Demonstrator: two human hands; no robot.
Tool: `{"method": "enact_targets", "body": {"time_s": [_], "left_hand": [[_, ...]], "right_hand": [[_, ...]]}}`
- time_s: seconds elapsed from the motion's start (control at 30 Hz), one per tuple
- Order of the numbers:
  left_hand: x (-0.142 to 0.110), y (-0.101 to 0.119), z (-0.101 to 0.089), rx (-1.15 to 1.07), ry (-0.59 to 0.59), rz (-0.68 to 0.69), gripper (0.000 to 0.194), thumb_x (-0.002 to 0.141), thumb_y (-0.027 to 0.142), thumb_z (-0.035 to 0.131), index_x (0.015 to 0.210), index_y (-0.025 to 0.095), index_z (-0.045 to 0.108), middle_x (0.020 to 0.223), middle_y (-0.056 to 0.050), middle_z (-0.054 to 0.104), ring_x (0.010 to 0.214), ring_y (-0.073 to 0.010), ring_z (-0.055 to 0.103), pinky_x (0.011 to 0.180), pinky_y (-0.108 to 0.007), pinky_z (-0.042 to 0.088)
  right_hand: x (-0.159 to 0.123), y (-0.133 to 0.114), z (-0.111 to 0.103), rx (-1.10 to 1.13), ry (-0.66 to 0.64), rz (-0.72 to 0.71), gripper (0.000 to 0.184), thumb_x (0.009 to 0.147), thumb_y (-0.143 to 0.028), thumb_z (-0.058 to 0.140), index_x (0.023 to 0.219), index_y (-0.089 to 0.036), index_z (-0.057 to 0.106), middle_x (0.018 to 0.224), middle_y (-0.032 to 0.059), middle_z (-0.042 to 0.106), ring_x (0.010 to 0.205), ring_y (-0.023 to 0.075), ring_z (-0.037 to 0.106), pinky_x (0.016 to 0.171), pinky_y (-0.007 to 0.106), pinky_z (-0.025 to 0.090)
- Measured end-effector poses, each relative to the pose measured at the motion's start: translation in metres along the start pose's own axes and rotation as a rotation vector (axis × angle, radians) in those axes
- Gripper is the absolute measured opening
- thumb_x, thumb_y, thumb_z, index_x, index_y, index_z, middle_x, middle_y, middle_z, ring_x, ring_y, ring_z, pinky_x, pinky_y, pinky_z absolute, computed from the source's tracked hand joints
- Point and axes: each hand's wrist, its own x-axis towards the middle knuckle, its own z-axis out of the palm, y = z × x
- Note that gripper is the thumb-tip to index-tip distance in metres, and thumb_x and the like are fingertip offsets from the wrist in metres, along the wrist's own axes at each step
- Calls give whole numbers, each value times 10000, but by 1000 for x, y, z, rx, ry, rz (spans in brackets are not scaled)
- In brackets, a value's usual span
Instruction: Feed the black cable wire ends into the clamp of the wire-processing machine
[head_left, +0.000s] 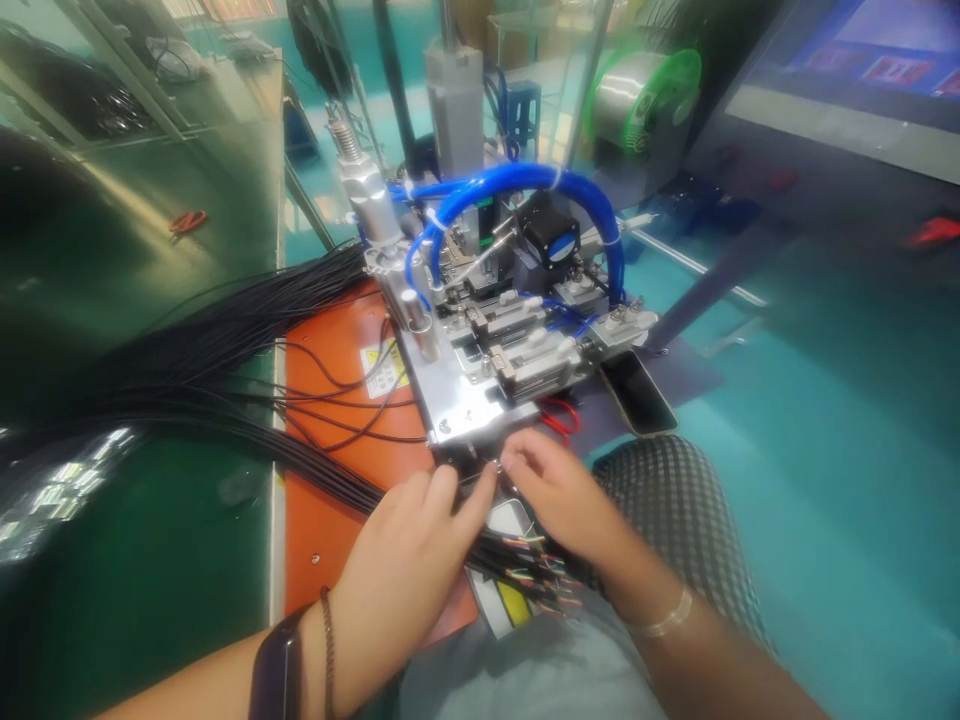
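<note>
My left hand (409, 540) is over a bundle of black cables (322, 470), its fingers curled and one finger stretched toward my right fingertips. What its palm side grips, if anything, is hidden. My right hand (551, 485) is closed in a pinch in front of the machine's metal base plate (465, 400), and the small thing between its fingertips is too small to make out. Below both hands, stripped cable ends with coloured wires (536, 575) lie close to my lap. The benchtop machine (525, 350), with pneumatic cylinders and blue tubing (517, 180), stands just beyond my fingers.
An orange board (330, 540) lies under the cables and machine. A phone (637, 392) and something with red handles (562, 415) are right of the machine. A wire spool with green flanges (637, 100) stands behind. Orange-handled scissors (187, 222) lie on the green surface at left.
</note>
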Motion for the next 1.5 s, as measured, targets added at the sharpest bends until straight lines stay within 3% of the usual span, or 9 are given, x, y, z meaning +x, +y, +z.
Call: {"method": "enact_targets", "body": {"time_s": [0.43,0.9,1.13,1.5], "left_hand": [[5,2,-3,31,-13,1,641,783,0,377,1380,232,354,925,-66,473,752,-198,477,656,-343,494],[1,3,-4,49,41,11,669,736,46,443,1385,175,346,847,-45,416,717,-198,433,615,-333,465],[1,2,-3,23,33,29,714,702,88,488,1394,165,331,847,-46,406,719,-204,419,610,-339,458],[2,1,-3,60,26,44,646,762,34,415,1384,195,348,881,-58,445,723,-203,444,617,-341,470]], "right_hand": [[4,2,0,70,-29,53,132,864,-261,464,754,-200,503,698,-34,475,648,124,462,578,236,383],[0,-3,3,-37,37,3,178,893,-253,417,728,-203,460,687,-35,473,641,126,463,567,239,370],[1,-2,0,-53,1,23,165,888,-244,433,743,-204,498,693,-35,493,647,126,477,576,244,365],[3,2,-4,-104,-12,-75,116,886,-201,469,792,-201,537,764,-23,515,691,123,504,617,238,391]]}}
